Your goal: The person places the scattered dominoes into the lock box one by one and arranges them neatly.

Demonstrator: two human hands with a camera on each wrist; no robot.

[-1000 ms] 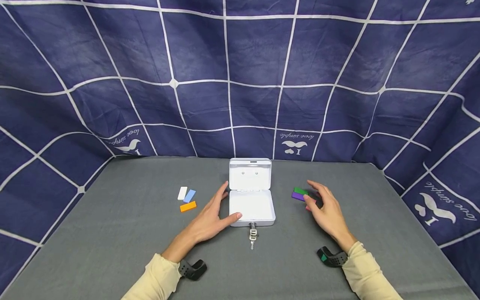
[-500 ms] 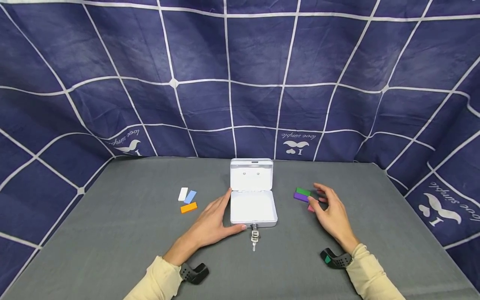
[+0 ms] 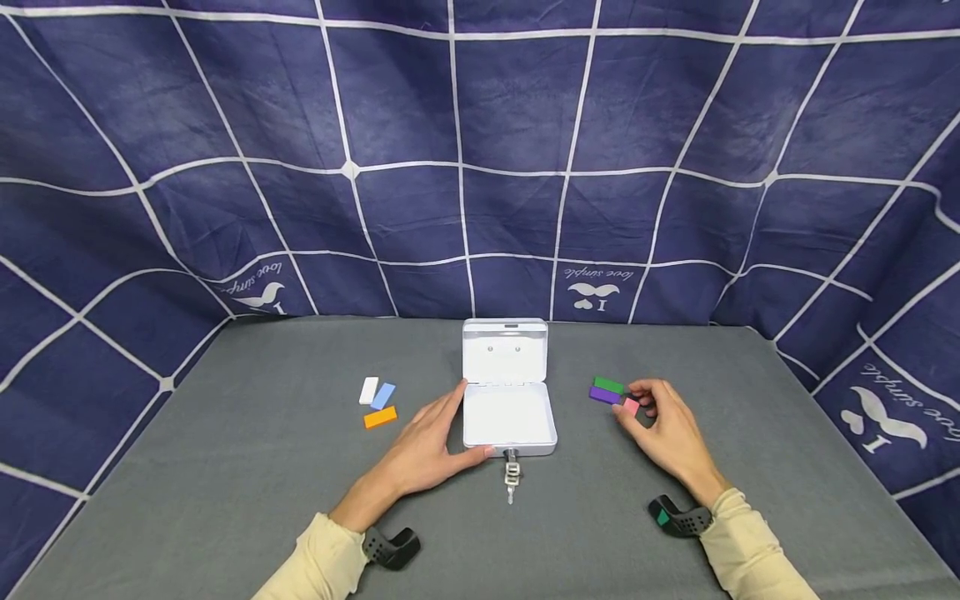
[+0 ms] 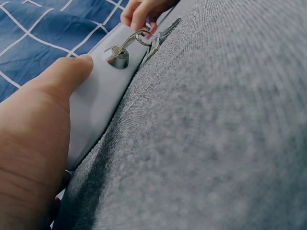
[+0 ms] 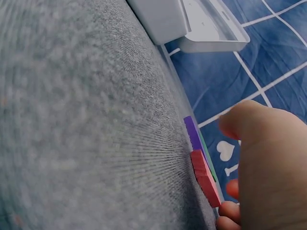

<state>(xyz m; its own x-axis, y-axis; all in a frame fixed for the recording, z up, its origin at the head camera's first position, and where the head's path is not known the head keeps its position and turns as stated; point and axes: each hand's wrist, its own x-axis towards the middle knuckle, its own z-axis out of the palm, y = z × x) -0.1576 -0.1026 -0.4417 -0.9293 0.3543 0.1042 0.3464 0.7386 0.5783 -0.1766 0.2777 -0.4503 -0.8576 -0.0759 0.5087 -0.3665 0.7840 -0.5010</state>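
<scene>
A white cash box (image 3: 508, 417) stands with its lid (image 3: 506, 350) raised and nothing inside. Keys (image 3: 512, 479) hang on a ring from the lock (image 4: 118, 58) on its front. My left hand (image 3: 427, 437) lies along the box's left side, thumb against the front face, fingers fairly straight. At the right, my right hand (image 3: 671, 429) has its thumb and bent fingers spread about a pink block (image 5: 205, 178). In the right wrist view the thumb stands apart from that block, while fingertips are close to its end. Purple (image 3: 604, 396) and green blocks (image 3: 609, 385) lie side by side beyond it.
Left of the box, a white block (image 3: 368, 390), a light blue block (image 3: 383, 396) and an orange block (image 3: 380, 417) lie on the grey cloth-covered table (image 3: 225, 467). A blue curtain (image 3: 405, 208) with white lines rises behind and at both sides.
My left thumb has come down from the box's front rim onto its front face, and the fingers now meet its side. My right hand has shifted right, uncovering the purple block and more pink.
</scene>
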